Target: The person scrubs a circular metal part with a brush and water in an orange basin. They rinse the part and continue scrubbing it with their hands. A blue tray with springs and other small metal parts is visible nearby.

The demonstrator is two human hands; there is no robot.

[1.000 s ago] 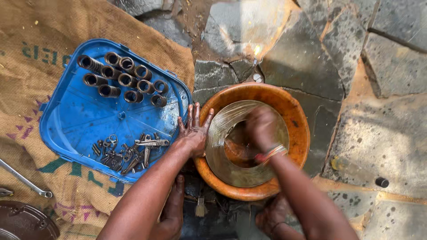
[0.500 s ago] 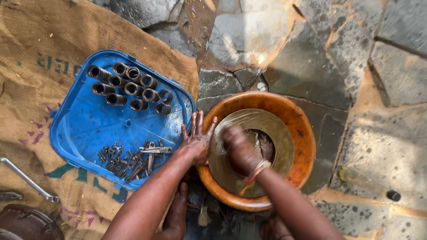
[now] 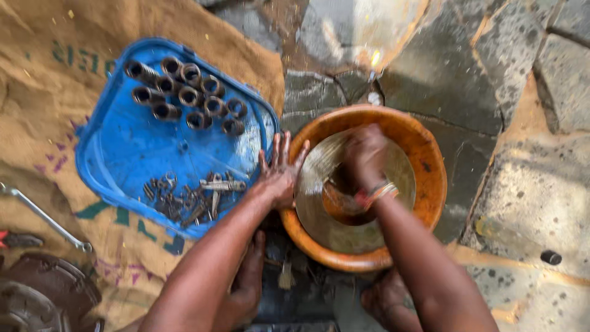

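Observation:
An orange basin point(image 3: 424, 154) sits on the stone floor with a round metal disc point(image 3: 319, 184) lying in it. My left hand point(image 3: 279, 175) rests flat on the basin's left rim, fingers spread, touching the disc's edge. My right hand point(image 3: 364, 157) is over the disc's middle, blurred by motion; what it holds is hidden. A bangle point(image 3: 376, 195) is on my right wrist.
A blue tray point(image 3: 123, 154) on burlap sacking point(image 3: 49, 92) holds several dark metal sleeves point(image 3: 184, 98) and a heap of small bolts point(image 3: 190, 197). A wrench point(image 3: 43, 215) lies at the left, a dark round part point(image 3: 43, 295) at bottom left. My feet point(image 3: 246, 289) are below the basin.
My right hand has moved from the disc's left side up toward its far centre, rubbing across it. My left hand has stayed on the rim.

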